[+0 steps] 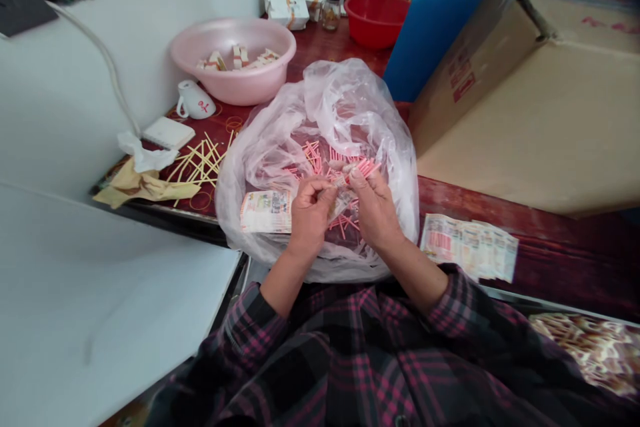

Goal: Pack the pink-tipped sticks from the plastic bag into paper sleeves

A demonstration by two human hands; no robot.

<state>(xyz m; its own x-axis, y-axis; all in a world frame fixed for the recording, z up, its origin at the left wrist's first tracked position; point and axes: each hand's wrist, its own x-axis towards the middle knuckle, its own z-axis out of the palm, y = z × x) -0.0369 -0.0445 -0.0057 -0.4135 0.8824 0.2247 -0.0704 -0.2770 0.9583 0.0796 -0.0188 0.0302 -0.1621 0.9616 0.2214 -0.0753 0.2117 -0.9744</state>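
A clear plastic bag (395,127) lies wide open on the dark red table, with many pink sticks (313,157) inside. My right hand (373,203) grips a bunch of pink sticks (367,167) over the bag. Closed fingers of my left hand (313,210) pinch a small clear packet (341,180) next to that bunch, and the two hands nearly touch. A stack of printed packets (266,211) rests on the bag's left part, beside my left hand. More packets (470,247), the nearest with pink sticks showing, lie fanned out right of the bag.
A pink basin (235,90) with small bundles, a white mug (195,100), pale sticks (200,163) and brown paper (145,188) are on the left. At the back are a red basin (377,20) and a glass jar (331,11). A large cardboard box (530,113) stands right.
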